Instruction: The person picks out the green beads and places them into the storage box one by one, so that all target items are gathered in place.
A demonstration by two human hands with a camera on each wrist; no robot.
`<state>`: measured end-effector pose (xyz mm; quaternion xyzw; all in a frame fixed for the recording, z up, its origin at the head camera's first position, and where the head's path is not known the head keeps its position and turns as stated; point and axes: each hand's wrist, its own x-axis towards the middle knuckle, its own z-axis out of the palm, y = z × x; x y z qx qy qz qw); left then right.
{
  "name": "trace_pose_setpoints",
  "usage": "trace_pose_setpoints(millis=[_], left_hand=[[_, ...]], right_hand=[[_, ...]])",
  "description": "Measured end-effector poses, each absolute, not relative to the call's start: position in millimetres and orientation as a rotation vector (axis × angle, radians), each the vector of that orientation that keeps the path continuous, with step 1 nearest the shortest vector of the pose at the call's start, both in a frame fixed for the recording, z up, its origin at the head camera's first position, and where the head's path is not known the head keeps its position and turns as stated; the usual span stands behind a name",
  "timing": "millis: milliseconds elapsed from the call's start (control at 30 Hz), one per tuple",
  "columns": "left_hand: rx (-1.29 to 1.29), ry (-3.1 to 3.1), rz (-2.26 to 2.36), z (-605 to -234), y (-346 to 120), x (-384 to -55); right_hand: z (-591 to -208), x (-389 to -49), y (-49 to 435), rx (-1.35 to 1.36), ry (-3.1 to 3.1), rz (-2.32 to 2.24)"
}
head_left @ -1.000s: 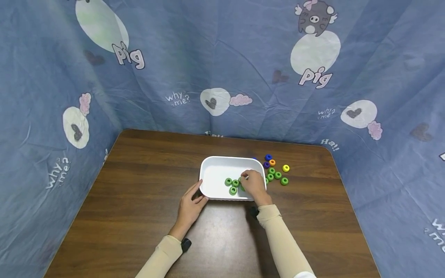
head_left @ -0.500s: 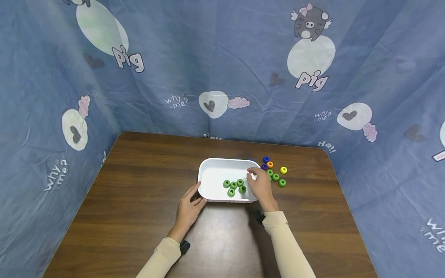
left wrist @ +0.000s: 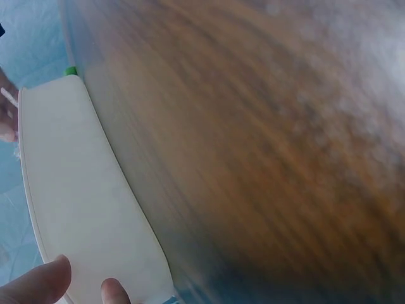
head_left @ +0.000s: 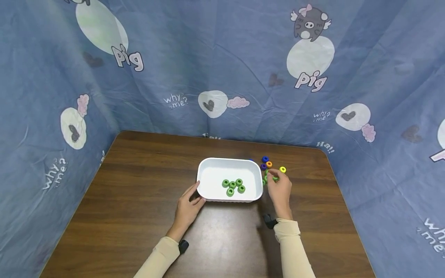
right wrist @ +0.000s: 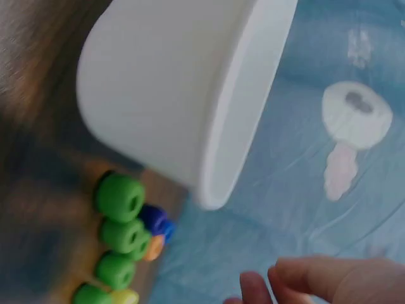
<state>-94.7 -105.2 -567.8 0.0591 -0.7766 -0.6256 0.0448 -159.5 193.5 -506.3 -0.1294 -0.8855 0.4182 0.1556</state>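
Note:
A white plastic tray (head_left: pixel 215 170) stands on the table with several green ring-shaped beads (head_left: pixel 232 185) in it. My left hand (head_left: pixel 186 208) touches its near left corner, fingers spread along the outside. Two fingertips (left wrist: pixel 54 278) show against the outer wall in the left wrist view. Just right of the tray my right hand (head_left: pixel 280 192) hovers over more green beads (right wrist: pixel 120 197), which it partly covers in the head view. Its thumb and fingers are bent, with nothing visible between them; in the right wrist view their tips stand apart from the beads.
Beyond the right hand lie blue beads (head_left: pixel 265 159), an orange bead (head_left: pixel 269 164) and a yellow bead (head_left: pixel 283 169). The brown wooden table (head_left: pixel 146 173) meets a blue printed curtain (head_left: pixel 156 77) at its back and sides.
My right hand has moved from inside the tray, out over its right rim, to the loose green beads. Green beads stay behind in the tray. The left hand keeps its place at the corner.

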Motion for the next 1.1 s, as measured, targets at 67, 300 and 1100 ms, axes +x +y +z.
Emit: trace_pose_setpoints(millis=[67, 300, 1100], left_hand=[[0.177, -2.371, -1.921, -568, -106, -95], [0.162, -2.357, -1.928, -570, -106, -94], [0.149, -2.335, -1.941, -572, -105, -96]], right_hand=[[-511, -160, 201, -0.444, -2.502, 1.203], [-532, -158, 222, -0.603, -2.455, 1.246], [-566, -164, 237, -0.683, -2.325, 1.226]])
